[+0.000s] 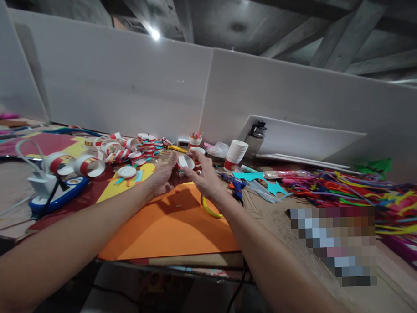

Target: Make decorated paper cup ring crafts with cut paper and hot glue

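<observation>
Over the orange sheet (169, 221), a short white paper cup piece (186, 163) sits between my two hands, its open side facing me. My left hand (165, 175) holds it from the left, thumb raised. From the other side my right hand (206, 175) grips its rim with the thumb and fingers. Just behind my right fingers is another paper cup (197, 150), partly hidden. Yellow-handled scissors (212, 208) lie under my right wrist. A flat white cup base with coloured paper strips (127, 172) rests left of my left hand.
Cut red-and-white cup rings (89, 165) lie to the left, near a blue power strip (59, 196). Stacked paper cups (236, 153), a bottle (256, 139) and a blue glue gun (238, 186) stand or lie to the right. Colourful pipe cleaners (349, 188) spread farther right.
</observation>
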The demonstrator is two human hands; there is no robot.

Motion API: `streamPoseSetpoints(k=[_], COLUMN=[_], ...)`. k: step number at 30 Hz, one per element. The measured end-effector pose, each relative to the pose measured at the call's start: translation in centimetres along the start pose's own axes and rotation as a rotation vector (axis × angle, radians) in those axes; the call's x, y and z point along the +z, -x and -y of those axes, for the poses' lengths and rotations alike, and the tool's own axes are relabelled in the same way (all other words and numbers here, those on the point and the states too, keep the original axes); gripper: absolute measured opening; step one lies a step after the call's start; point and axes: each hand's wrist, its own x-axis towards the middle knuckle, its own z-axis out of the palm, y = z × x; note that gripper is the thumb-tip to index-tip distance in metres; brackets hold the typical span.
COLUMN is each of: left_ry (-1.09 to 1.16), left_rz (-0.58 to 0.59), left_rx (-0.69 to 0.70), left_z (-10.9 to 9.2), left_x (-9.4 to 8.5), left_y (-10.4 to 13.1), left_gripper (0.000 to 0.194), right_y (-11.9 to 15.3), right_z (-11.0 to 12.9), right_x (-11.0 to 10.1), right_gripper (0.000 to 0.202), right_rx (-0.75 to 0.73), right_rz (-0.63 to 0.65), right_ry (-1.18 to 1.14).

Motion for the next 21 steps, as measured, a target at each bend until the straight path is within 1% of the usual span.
streamPoseSetpoints(k=[3, 6, 8, 10, 12, 13, 14, 15, 16, 17, 21], left_ry=[-0.028, -0.043, -0.054, -0.067, -0.072, -0.070, -0.058, -0.051, -0.040, -0.024, 0.018], left_rz=[0.022, 0.004, -0.012, -0.030, -0.084, -0.133, -0.210, -0.276, -0.322, -0.355, -0.397], left_rx=[-0.021, -0.029, -0.030, -0.031, -0.013, 0.009, 0.037, 0.058, 0.086, 0.114, 0.175], left_z=[0.1, 0.2, 0.2, -0.1, -0.6, -1.1, -1.6, -2.2, -2.8, -3.4, -5.2], left_x=[-0.4, -0.5, -0.5, -0.5, -0.6, -0.8, -1.0, -1.3, -1.6, -2.0, -3.2], left_y=[-0.1, -0.1, -0.2, -0.3, -0.5, -0.6, -0.8, -1.0, -1.1, -1.3, -1.6], left_gripper=[0.052, 0.052, 0.051, 0.050, 0.051, 0.052, 0.052, 0.052, 0.052, 0.052, 0.049], right_y=[0.0, 0.0, 0.0, -0.1, -0.3, -0.4, -0.5, -0.5, -0.5, -0.5, 0.4], right_z=[0.1, 0.2, 0.2, 0.1, -0.2, -0.4, -0.6, -0.7, -0.7, -0.7, 0.2], right_x=[0.1, 0.1, 0.1, 0.1, 0.1, 0.1, 0.0, 0.1, 0.1, 0.2, 0.8], right_gripper=[0.042, 0.038, 0.039, 0.040, 0.039, 0.038, 0.036, 0.034, 0.032, 0.030, 0.026], right_rx=[-0.004, -0.020, -0.040, -0.052, -0.030, -0.004, 0.029, 0.064, 0.097, 0.122, 0.155], right_rz=[-0.008, -0.026, -0.066, -0.139, -0.214, -0.230, -0.224, -0.190, -0.128, -0.040, 0.346], right_ry=[0.027, 0.055, 0.053, 0.024, -0.027, -0.049, -0.059, -0.055, -0.039, -0.018, 0.048])
